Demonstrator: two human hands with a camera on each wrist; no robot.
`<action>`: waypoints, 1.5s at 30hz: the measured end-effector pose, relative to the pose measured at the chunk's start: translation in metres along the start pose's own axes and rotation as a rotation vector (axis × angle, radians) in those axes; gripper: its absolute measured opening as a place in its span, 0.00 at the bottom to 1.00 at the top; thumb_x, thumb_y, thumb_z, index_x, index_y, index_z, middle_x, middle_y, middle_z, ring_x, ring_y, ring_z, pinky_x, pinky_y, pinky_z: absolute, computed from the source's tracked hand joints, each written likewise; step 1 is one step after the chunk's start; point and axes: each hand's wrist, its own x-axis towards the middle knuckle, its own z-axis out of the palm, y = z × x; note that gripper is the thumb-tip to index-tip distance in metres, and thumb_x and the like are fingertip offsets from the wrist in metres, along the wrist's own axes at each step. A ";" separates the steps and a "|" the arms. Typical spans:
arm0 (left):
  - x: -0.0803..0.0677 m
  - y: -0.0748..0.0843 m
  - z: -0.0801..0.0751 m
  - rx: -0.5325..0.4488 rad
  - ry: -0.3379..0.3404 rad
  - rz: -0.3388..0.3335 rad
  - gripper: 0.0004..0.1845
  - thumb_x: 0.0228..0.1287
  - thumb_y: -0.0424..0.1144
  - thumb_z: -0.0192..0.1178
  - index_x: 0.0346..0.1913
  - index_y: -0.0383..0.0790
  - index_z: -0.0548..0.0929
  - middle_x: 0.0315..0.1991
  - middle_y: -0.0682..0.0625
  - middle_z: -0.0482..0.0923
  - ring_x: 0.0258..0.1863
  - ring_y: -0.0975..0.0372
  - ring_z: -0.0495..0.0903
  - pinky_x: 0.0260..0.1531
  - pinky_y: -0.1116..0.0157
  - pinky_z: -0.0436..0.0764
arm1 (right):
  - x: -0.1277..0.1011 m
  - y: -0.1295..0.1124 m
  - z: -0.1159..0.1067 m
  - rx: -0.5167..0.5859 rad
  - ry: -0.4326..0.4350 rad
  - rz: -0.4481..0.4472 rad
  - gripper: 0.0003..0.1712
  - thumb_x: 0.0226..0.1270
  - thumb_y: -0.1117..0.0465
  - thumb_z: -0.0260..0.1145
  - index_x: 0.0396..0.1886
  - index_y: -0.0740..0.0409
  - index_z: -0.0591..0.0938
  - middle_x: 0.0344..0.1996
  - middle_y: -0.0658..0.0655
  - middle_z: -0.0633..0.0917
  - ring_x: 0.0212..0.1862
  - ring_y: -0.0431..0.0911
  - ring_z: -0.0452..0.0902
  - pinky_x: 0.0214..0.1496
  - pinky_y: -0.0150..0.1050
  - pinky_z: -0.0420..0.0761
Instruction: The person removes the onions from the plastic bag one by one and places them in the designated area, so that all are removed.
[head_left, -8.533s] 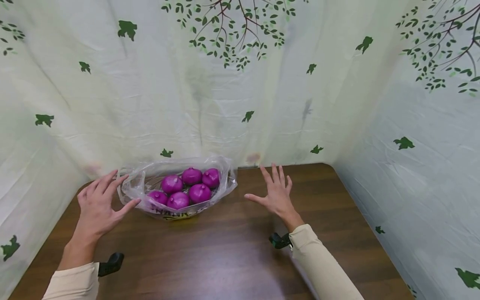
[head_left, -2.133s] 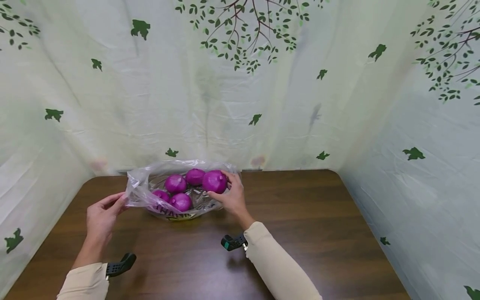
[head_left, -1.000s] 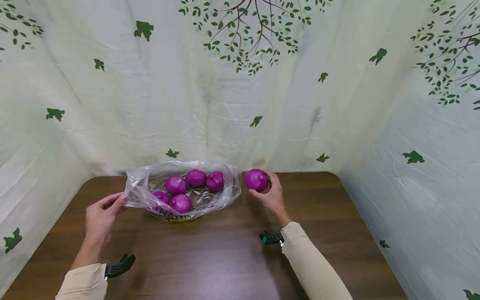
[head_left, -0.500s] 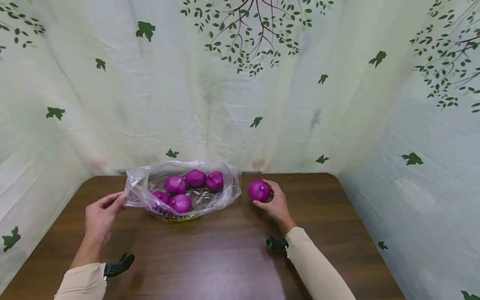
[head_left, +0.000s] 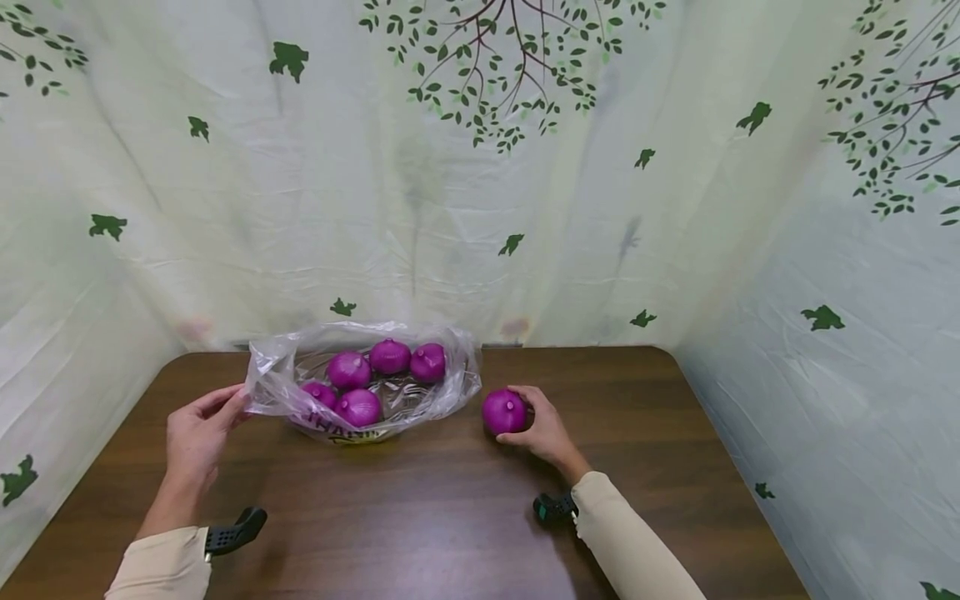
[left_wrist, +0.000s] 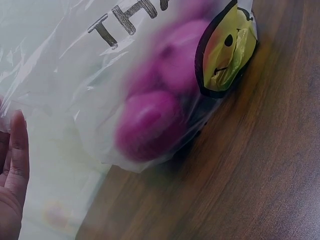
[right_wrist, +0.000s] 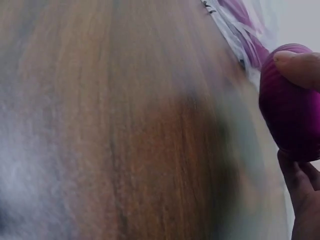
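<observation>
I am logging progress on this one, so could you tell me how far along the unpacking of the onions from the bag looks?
Early stage. Done: one purple onion is out of the plastic bag and down at the wooden table, right of the bag. In hand: the right hand grips that onion, while the left hand holds the bag's edge. Left: five onions remain inside the bag.

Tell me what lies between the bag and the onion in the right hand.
Only bare table. In the head view a narrow strip of wood separates the bag from the onion held by the right hand.
</observation>
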 end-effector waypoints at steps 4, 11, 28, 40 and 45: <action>0.000 -0.001 0.000 -0.006 0.006 0.002 0.04 0.57 0.42 0.69 0.36 0.50 0.88 0.30 0.61 0.82 0.27 0.71 0.82 0.32 0.79 0.80 | -0.003 0.000 0.001 -0.014 -0.032 -0.002 0.45 0.37 0.65 0.84 0.60 0.57 0.75 0.55 0.58 0.75 0.57 0.56 0.74 0.58 0.54 0.76; 0.000 -0.001 -0.001 -0.013 0.003 0.001 0.05 0.57 0.43 0.69 0.36 0.51 0.88 0.30 0.62 0.82 0.27 0.71 0.82 0.33 0.78 0.80 | -0.005 0.003 0.003 -0.019 -0.059 0.019 0.44 0.40 0.67 0.82 0.61 0.57 0.73 0.57 0.59 0.72 0.60 0.58 0.71 0.60 0.57 0.73; 0.003 0.001 0.000 0.020 -0.005 -0.007 0.04 0.60 0.42 0.66 0.37 0.51 0.88 0.30 0.63 0.82 0.27 0.71 0.82 0.32 0.80 0.79 | -0.007 0.009 0.010 -0.050 0.036 0.016 0.46 0.43 0.63 0.82 0.64 0.60 0.69 0.59 0.64 0.69 0.62 0.61 0.67 0.62 0.61 0.69; 0.001 0.000 0.002 0.005 0.011 -0.022 0.04 0.62 0.39 0.65 0.37 0.51 0.88 0.29 0.63 0.82 0.27 0.72 0.82 0.32 0.80 0.79 | -0.008 0.004 0.016 -0.071 0.080 0.076 0.47 0.43 0.61 0.82 0.63 0.59 0.68 0.56 0.64 0.71 0.59 0.60 0.69 0.59 0.61 0.72; 0.001 0.000 0.002 0.018 0.011 -0.024 0.04 0.62 0.41 0.65 0.38 0.51 0.88 0.29 0.64 0.82 0.28 0.72 0.82 0.31 0.80 0.79 | -0.008 0.004 0.016 -0.060 0.085 0.077 0.48 0.42 0.62 0.82 0.64 0.58 0.68 0.57 0.65 0.70 0.60 0.61 0.69 0.60 0.61 0.71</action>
